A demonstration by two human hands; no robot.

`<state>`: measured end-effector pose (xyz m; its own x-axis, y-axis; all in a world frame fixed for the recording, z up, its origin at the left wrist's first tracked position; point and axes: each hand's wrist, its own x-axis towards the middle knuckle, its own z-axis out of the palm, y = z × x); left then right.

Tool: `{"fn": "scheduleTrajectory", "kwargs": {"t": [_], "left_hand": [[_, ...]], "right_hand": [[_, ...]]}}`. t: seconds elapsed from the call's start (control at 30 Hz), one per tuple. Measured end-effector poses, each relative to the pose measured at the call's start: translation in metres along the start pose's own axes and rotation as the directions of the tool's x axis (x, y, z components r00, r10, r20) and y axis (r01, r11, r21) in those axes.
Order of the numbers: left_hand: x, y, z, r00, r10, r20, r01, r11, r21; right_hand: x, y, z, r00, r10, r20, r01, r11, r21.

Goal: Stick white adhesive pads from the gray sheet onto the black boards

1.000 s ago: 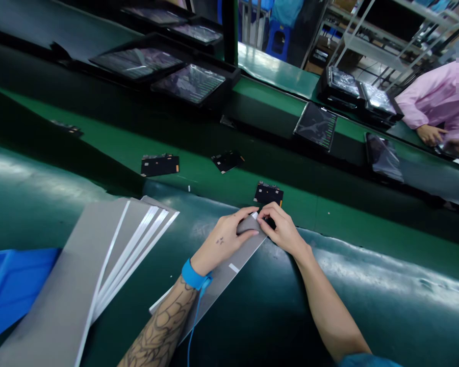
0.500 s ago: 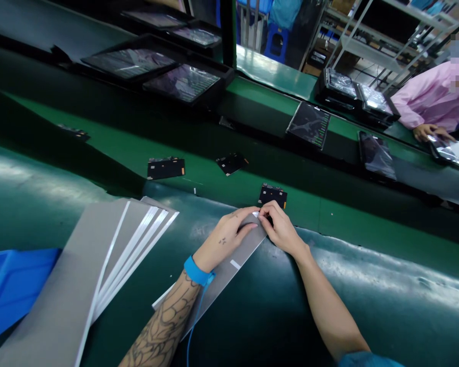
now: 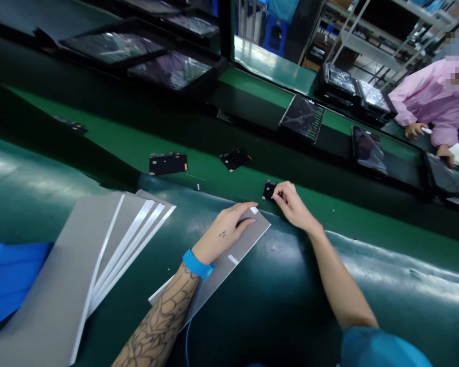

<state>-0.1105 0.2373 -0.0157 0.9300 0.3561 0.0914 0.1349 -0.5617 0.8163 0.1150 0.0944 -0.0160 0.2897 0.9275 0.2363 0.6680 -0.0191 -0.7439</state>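
My left hand (image 3: 224,232), with a blue wrist strap (image 3: 197,264), holds a grey panel (image 3: 229,278) near its upper end, thumb and index finger apart on its face. A small white sticker (image 3: 254,209) lies at the panel's corner by my index fingertip. A second white strip (image 3: 233,259) is lower down on the panel. Farther forward, my right hand (image 3: 294,206) is closed in a pinch at a black circuit board (image 3: 268,189), covering its right part. Whatever is between those fingertips is hidden.
Left of me, several grey panels (image 3: 72,244) with white edges lie fanned beside a blue bin (image 3: 11,280). More black boards (image 3: 168,163) lie on the green surface. Film-covered screens (image 3: 304,117) stand beyond. At far right, a person in a pink sleeve (image 3: 421,94) works.
My right hand has left the panel's corner and moved forward and right to the black circuit board. My left hand stays on the panel. The other person's hands have shifted.
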Motion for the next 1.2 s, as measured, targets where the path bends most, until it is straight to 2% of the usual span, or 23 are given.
{"fn": "scheduleTrajectory", "kwargs": {"t": [0.1,0.2,0.3,0.43,0.7,0.83,0.9,0.97,1.03,1.1,1.13,1.2], "left_hand": [[0.001,-0.001,0.000,1.000,0.016,0.002,-0.016,1.000,0.015],[0.001,-0.004,0.001,1.000,0.020,0.009,-0.020,0.999,0.030],[0.001,-0.006,0.001,1.000,0.016,0.010,-0.016,0.999,0.038],[0.001,-0.006,0.001,1.000,0.025,0.008,-0.025,0.999,0.041],[0.001,-0.004,0.000,1.000,0.018,0.009,-0.018,0.999,0.048],[0.002,-0.003,-0.001,1.000,-0.001,0.019,0.001,0.999,0.042],[0.002,-0.002,-0.002,1.000,-0.010,0.022,0.010,1.000,0.028],[0.001,0.001,-0.004,1.000,-0.021,0.021,0.021,1.000,0.003],[0.001,0.003,-0.006,0.999,-0.034,0.031,0.035,0.999,-0.031],[0.001,0.005,-0.007,0.998,-0.041,0.056,0.045,0.997,-0.070],[0.002,0.005,-0.007,0.997,-0.040,0.066,0.046,0.995,-0.092],[0.002,0.006,-0.007,0.997,-0.037,0.071,0.047,0.988,-0.147]], "right_hand": [[0.026,0.023,-0.038,0.972,-0.016,0.235,0.032,0.997,-0.066],[0.051,0.040,-0.060,0.893,0.008,0.450,0.045,0.993,-0.108],[0.067,0.047,-0.064,0.838,0.025,0.544,0.062,0.988,-0.140],[0.071,0.050,-0.062,0.811,0.058,0.583,0.057,0.983,-0.177],[0.058,0.054,-0.065,0.825,0.046,0.564,0.076,0.979,-0.191],[0.048,0.055,-0.063,0.860,0.070,0.505,0.054,0.972,-0.227],[0.042,0.054,-0.063,0.891,0.081,0.447,0.030,0.971,-0.237],[0.034,0.049,-0.063,0.937,0.084,0.338,0.001,0.970,-0.241],[0.025,0.036,-0.057,0.988,0.075,0.137,-0.045,0.976,-0.213],[0.014,0.014,-0.044,0.996,0.080,-0.035,-0.083,0.992,-0.093],[0.008,0.002,-0.035,0.994,0.083,-0.065,-0.084,0.996,-0.015],[-0.005,-0.022,-0.014,0.999,0.044,-0.014,-0.043,0.994,0.098]]}}
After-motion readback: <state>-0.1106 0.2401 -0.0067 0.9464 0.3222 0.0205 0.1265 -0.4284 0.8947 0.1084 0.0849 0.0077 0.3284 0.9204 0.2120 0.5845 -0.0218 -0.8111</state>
